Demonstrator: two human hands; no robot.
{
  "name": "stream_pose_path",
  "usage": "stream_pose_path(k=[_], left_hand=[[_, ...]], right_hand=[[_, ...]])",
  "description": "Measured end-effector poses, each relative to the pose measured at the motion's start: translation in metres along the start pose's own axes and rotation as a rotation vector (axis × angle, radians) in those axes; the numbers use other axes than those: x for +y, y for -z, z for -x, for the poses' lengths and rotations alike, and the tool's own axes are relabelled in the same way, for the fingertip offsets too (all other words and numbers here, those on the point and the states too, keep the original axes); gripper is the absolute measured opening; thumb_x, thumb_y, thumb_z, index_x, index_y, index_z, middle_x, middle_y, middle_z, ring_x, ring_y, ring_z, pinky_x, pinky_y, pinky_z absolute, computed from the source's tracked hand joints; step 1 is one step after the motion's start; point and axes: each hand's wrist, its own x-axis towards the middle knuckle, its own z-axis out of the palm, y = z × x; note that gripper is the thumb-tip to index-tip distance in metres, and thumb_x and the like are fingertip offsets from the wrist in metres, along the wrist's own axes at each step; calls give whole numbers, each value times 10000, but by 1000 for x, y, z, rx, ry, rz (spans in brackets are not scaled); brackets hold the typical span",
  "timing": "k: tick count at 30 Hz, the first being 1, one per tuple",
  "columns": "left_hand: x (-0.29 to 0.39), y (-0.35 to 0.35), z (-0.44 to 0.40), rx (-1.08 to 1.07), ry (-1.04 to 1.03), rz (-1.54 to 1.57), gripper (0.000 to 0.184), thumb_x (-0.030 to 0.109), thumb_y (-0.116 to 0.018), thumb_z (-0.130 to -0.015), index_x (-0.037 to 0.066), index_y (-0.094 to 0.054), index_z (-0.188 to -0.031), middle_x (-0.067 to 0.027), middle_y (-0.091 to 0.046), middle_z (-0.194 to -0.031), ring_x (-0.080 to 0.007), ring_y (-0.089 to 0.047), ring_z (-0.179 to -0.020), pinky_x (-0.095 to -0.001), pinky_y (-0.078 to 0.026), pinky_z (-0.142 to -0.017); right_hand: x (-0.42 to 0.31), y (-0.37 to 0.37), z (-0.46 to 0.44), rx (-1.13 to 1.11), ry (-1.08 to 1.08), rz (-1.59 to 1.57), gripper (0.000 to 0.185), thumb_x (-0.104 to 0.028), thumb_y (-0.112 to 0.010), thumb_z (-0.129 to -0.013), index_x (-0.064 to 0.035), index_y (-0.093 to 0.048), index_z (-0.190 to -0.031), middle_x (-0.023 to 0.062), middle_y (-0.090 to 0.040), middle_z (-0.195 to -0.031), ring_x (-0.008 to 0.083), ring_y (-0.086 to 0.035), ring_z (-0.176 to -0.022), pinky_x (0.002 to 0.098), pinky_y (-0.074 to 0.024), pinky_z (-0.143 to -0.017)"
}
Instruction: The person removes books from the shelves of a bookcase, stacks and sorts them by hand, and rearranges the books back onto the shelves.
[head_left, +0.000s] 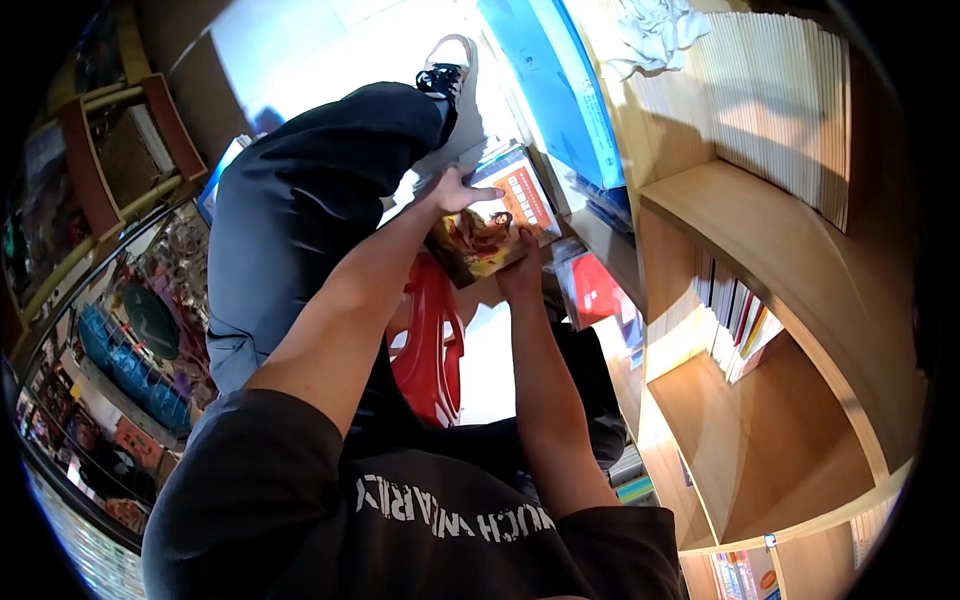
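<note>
A book [485, 238] with a painted figure and an orange title block on its cover is between my two hands. My left hand [457, 192] grips its left upper side, the thumb lying across the cover. At the lower right edge my right hand [520, 268] pinches it, thumb on top and the other fingers mostly hidden underneath. Edges of other books or sleeves [497, 150] show just beyond it; whether they are held or lie below, I cannot tell. A red plastic stool [428, 345] shows under my forearms.
On the right stands a wooden shelf unit [760, 215] with a long row of thin books [775, 105] and several more books [738, 310] lower down. A blue box [560, 90] stands beside it. Left are wire racks [150, 370] with packaged goods. My leg [300, 190] stretches ahead.
</note>
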Motion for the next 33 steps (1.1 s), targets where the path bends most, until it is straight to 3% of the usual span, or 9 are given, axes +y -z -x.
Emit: stream_pose_path(k=[2,5,7,9,13,16,19,29,33], left_hand=[[7,-1,8,-7,14,-76,821,564,-819,-750,-63,-639,-1249,-207,-669,-1196,-264,-626,-1127,-348,-451,-1008],[-18,-10,-6,427,-185,-754,838,688,-677,-796,21,-647,-1302,-260,-599,-1332,-338,-554,-1269,-391,-376,-1108],[-50,-1,-45,139,101,-40,884,763,-543,-837,41,-621,-1340,-282,-532,-1403,-372,-487,-1339,-408,-332,-1141],[-76,3,-72,223,132,97,760,611,-564,-937,-38,-594,-1330,-214,-580,-1364,-275,-520,-1275,-366,-357,-1091],[-87,8,-96,131,259,107,885,662,-514,-932,-23,-426,-1485,-232,-460,-1497,-299,-436,-1379,-385,-306,-1138],[-76,6,-106,-6,353,-174,1115,813,-461,-847,-13,-257,-1569,-253,-210,-1637,-360,-234,-1514,-414,-217,-1209],[-83,-4,-113,12,300,-277,1101,851,-408,-834,34,-298,-1564,-287,-233,-1613,-425,-242,-1500,-497,-215,-1217],[-75,-12,-114,-44,283,-420,1110,824,-376,-874,-39,-237,-1559,-304,-235,-1604,-415,-186,-1519,-471,-174,-1235],[-83,-8,-120,-64,226,-482,968,732,-384,-930,-10,-304,-1546,-321,-262,-1585,-419,-307,-1471,-459,-278,-1190]], right_hand=[[-1,10,-7,-16,-38,10,542,-420,-549,-962,-94,-500,-1392,108,-555,-1399,306,-489,-1317,482,-359,-1139],[-21,-26,18,-141,44,-137,440,-424,-478,-1006,-122,-565,-1315,70,-605,-1317,264,-550,-1256,444,-419,-1086],[-23,-34,27,-127,73,-147,487,-459,-446,-1012,-118,-555,-1342,74,-602,-1327,262,-555,-1248,438,-422,-1083],[-21,-27,11,-98,91,-153,534,-495,-415,-1018,-114,-544,-1370,78,-599,-1338,261,-559,-1241,433,-425,-1080],[-17,16,-38,-122,40,-100,613,-538,-420,-1006,-106,-502,-1433,95,-579,-1382,274,-571,-1233,450,-439,-1070],[-14,18,-54,-151,-14,-114,616,-540,-419,-1005,-106,-501,-1434,97,-578,-1384,277,-570,-1234,454,-439,-1070],[-9,20,-55,-159,-45,-137,618,-541,-419,-1005,-105,-500,-1435,99,-576,-1386,280,-570,-1235,458,-439,-1069],[-1,23,-60,-170,-100,-183,626,-547,-416,-1003,-104,-496,-1439,106,-571,-1392,291,-569,-1238,470,-440,-1068],[-5,25,-58,-163,-113,-179,629,-549,-415,-1002,-103,-494,-1440,109,-569,-1395,296,-569,-1239,475,-441,-1068]])
